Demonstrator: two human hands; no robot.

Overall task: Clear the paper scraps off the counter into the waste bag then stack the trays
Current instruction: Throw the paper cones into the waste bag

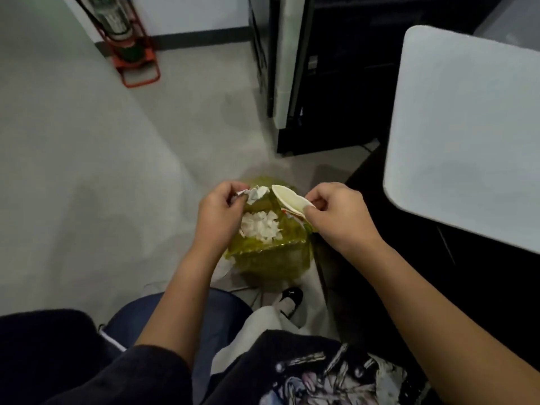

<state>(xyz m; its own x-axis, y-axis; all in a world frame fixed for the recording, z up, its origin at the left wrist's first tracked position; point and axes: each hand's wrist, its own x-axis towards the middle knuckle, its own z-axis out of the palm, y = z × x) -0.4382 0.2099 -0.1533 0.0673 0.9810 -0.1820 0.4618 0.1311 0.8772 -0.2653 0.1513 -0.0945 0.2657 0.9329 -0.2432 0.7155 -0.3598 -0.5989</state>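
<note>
The counter [467, 127] stands right; below, the green waste bag [268, 255] holds scraps [261, 226]. Right hand [336, 214] pinches a tilted tray [289, 200], left hand [219, 211] grips seemingly crumpled paper [257, 192]. Dumping step; next, let go over the opening.

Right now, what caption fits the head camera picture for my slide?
Left hand holds crumpled paper and right hand a cream tray over the green waste bag.
</note>
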